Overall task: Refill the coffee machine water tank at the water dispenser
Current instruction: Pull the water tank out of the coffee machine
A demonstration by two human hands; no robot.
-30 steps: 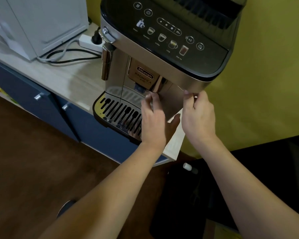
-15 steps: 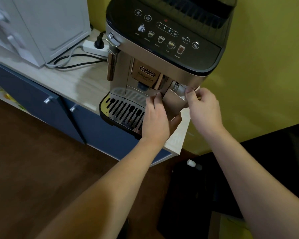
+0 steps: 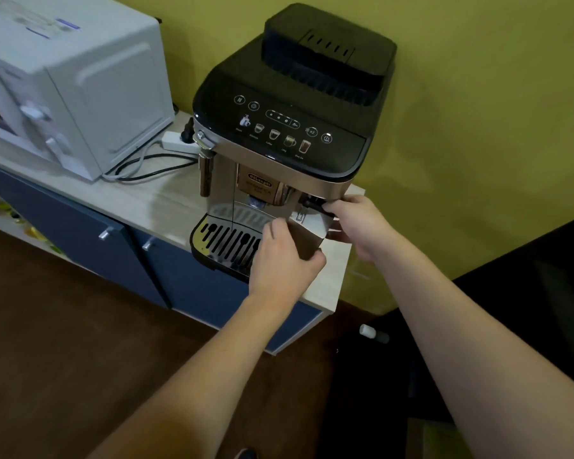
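— At the coffee machine's (image 3: pixel 289 137) front right corner, where are my hands?
— Your left hand (image 3: pixel 280 256) wraps the water tank's (image 3: pixel 307 233) lower front, thumb underneath. Your right hand (image 3: pixel 355 223) pinches its dark top handle (image 3: pixel 315 207).
— The tank?
— Partly slid out over the tabletop (image 3: pixel 140 197).
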